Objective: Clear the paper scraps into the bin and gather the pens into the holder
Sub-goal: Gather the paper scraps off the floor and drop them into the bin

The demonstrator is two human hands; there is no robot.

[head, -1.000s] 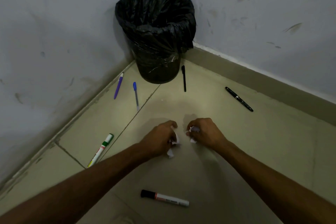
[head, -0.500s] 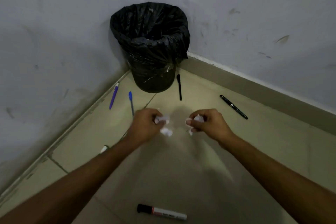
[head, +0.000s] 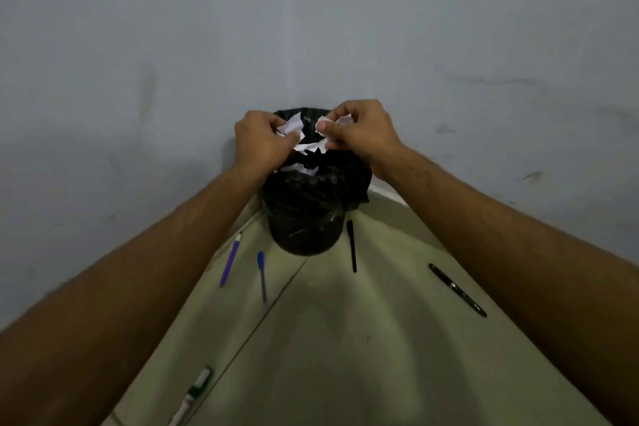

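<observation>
A black-lined bin [head: 307,218] stands in the floor corner. Both my hands hover over its mouth. My left hand [head: 261,142] pinches white paper scraps [head: 292,126], and my right hand [head: 359,131] grips another crumpled scrap [head: 344,120]. More white scraps [head: 299,168] hang or fall just below the hands, inside the bin's opening. On the floor lie a purple pen [head: 230,261], a blue pen [head: 262,275], a black pen [head: 352,245], a black fountain-style pen [head: 456,289] and a green-and-white marker [head: 193,392]. No pen holder is in view.
Grey scuffed walls [head: 138,79] meet behind the bin, with a skirting strip [head: 390,195] on the right. The beige tiled floor [head: 345,356] spreads toward me between my forearms.
Both hands lifted the scraps off the floor and carried them forward to above the bin. The view tilted up, so the red-and-black marker near me left the frame.
</observation>
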